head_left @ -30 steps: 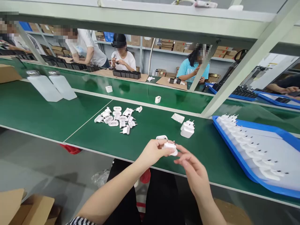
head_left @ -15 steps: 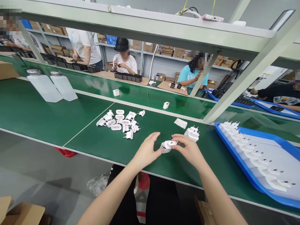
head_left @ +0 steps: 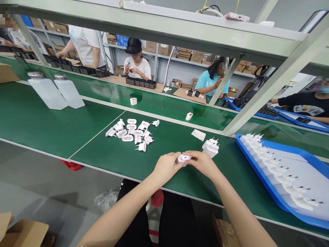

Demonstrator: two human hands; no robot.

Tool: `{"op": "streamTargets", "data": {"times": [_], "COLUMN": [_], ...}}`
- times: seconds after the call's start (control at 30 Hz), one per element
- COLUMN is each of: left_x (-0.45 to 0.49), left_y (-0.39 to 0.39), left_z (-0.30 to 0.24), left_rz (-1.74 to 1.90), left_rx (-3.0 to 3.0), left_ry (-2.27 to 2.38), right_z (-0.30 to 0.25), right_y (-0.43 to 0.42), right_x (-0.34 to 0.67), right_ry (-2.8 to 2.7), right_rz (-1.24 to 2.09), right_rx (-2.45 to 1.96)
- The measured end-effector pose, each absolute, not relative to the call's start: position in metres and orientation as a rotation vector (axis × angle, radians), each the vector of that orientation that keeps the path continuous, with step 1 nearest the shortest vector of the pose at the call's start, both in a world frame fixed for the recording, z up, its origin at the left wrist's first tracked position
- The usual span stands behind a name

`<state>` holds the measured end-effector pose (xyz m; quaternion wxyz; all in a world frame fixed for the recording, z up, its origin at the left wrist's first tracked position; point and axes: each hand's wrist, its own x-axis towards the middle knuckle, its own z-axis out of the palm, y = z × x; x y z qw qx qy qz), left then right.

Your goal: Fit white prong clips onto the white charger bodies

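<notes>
Close to the front edge of the green table, my left hand (head_left: 168, 166) and my right hand (head_left: 202, 163) meet around one white plug charger (head_left: 184, 158). Fingers of both hands are closed on its sides, and its two-pin plug face points up and right. Most of its lower body is hidden by my fingers. Left of my hands lies a loose pile of white plug heads with pins (head_left: 138, 133). Just beyond my right hand stand a few white chargers (head_left: 211, 147) with pins up, and behind them a small white paper piece (head_left: 198, 134).
A blue tray (head_left: 259, 183) at right holds a row of white chargers. Two white bottles (head_left: 47, 92) stand at left. White housings (head_left: 189, 116) ride on the green belt behind the table. A slanted post (head_left: 267, 84) rises at right. Several people work across.
My left hand has closed in on the charger, which has shifted slightly left. The two housings on the belt have moved right. Across the belt, a person in white has stretched out an arm.
</notes>
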<state>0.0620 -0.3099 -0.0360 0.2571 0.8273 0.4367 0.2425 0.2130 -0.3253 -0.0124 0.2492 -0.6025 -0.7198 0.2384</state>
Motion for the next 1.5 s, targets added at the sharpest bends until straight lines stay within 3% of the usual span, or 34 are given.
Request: {"op": "streamTargets", "data": {"times": [0.33,0.57,0.87,1.07,1.13,1.3,1.43,1.5], "left_x": [0.079,0.074,0.081,0.084,0.083,0.101,0.143,0.169], "left_y": [-0.293,-0.302,-0.285,-0.277,-0.274,-0.281,-0.262,-0.234], "left_z": [0.014,0.004,0.011,0.018,0.013,0.002,0.019,0.030], "left_rz": [-0.106,0.028,-0.173,-0.290,-0.288,-0.143,-0.511,-0.477], "left_rx": [2.352,2.418,2.221,2.296,2.339,2.258,2.412,2.509], "left_ry": [1.354,1.270,1.240,1.143,1.089,0.879,0.751,0.944], "right_z": [0.017,0.009,0.013,0.013,0.015,0.023,0.020,0.013], "right_y": [-0.308,-0.310,-0.302,-0.301,-0.301,-0.320,-0.347,-0.355], "right_x": [0.207,0.213,0.211,0.211,0.209,0.223,0.265,0.286], "right_ry": [-2.363,-2.504,-2.536,-2.638,-2.687,-2.622,-2.242,-2.070], "right_rz": [0.604,0.553,0.632,0.264,0.292,0.456,0.545,0.517], "right_rx": [-1.861,-1.739,-1.814,-1.635,-1.619,-1.954,-2.181,-2.240]}}
